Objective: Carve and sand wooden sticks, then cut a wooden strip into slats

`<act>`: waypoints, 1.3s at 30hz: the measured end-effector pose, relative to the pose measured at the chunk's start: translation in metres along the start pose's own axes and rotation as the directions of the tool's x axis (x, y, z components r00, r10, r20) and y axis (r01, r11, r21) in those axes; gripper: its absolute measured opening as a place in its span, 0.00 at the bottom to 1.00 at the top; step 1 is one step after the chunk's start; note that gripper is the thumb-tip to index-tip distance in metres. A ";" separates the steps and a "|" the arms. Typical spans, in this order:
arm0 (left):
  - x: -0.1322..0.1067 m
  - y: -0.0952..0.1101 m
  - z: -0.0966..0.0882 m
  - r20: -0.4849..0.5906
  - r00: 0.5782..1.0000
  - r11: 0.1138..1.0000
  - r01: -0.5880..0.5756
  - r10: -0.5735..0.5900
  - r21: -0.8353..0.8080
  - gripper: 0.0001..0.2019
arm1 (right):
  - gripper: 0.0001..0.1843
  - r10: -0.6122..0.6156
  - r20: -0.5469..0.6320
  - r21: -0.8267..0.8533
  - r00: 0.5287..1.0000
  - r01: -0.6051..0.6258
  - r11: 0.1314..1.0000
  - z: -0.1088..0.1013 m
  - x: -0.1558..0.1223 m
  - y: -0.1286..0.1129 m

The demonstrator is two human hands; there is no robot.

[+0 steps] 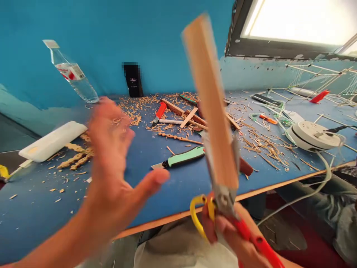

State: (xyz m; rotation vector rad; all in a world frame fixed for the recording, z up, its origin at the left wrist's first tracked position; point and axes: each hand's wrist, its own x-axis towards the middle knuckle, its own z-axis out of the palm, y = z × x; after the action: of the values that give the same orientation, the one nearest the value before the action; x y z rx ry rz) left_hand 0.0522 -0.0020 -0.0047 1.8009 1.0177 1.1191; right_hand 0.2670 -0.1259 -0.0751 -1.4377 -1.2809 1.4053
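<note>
My right hand (pixel 225 230) is closed round the red and yellow handles of a pair of shears (pixel 223 193). A long flat strip of pale wood (pixel 212 108) stands upright between the shears' metal blades, blurred by motion. My left hand (pixel 111 167) hovers open to the left of the strip, fingers up and thumb out, smeared by motion and holding nothing. Both hands are above the near edge of a blue table (pixel 173 190).
On the table lie a green-handled knife (pixel 181 158), a red-handled cutter (pixel 159 111), wood sticks and shavings (pixel 192 115), carved twisted pieces (pixel 75 158), a white block (pixel 52 141), a tilted water bottle (pixel 71 72) and a round white device (pixel 312 136) with cables.
</note>
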 end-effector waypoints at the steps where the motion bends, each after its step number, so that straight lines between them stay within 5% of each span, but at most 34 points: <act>1: -0.007 -0.002 0.008 0.099 0.992 0.993 0.084 -0.076 -0.084 0.53 | 0.20 -0.052 -0.079 -0.003 0.995 0.052 0.999 0.001 0.011 -0.013; 2: -0.013 -0.006 0.018 0.220 0.964 0.968 0.188 -0.150 -0.165 0.55 | 0.20 -0.120 -0.174 -0.010 0.977 0.120 0.993 0.003 0.025 -0.024; 4: -0.022 -0.015 0.040 0.413 0.883 0.897 0.352 -0.223 -0.267 0.63 | 0.16 -0.348 -0.370 -0.062 0.861 0.351 0.934 0.010 0.054 -0.041; 6: -0.024 -0.022 0.057 0.402 0.893 0.888 0.341 -0.204 -0.308 0.71 | 0.12 -0.403 -0.370 -0.053 0.837 0.414 0.909 0.020 0.081 -0.050; 12: -0.031 -0.021 0.056 0.264 0.936 0.904 0.308 -0.232 -0.297 0.78 | 0.11 -0.444 -0.269 -0.032 0.855 0.453 0.891 0.054 0.106 -0.043; 17: -0.043 -0.019 0.046 0.175 0.952 0.919 0.291 -0.250 -0.265 0.64 | 0.10 -0.451 -0.211 -0.067 0.867 0.448 0.892 0.071 0.095 -0.035; 24: -0.045 -0.026 0.042 0.128 0.948 0.906 0.317 -0.292 -0.281 0.55 | 0.14 -0.407 -0.139 -0.118 0.903 0.393 0.912 0.076 0.106 -0.040; 32: -0.043 -0.037 0.039 0.007 0.973 0.922 0.221 -0.231 -0.319 0.43 | 0.11 -0.366 -0.068 -0.158 0.928 0.353 0.922 0.079 0.123 -0.049; 39: -0.041 -0.040 0.040 0.020 0.975 0.940 0.219 -0.222 -0.261 0.49 | 0.13 -0.344 -0.036 -0.105 0.938 0.339 0.935 0.075 0.127 -0.049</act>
State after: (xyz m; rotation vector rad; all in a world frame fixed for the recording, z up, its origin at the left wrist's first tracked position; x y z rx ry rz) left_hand 0.0678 -0.0310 -0.0656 1.4356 0.9985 1.0688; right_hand 0.1733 -0.0022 -0.0684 -1.2315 -1.4986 1.0777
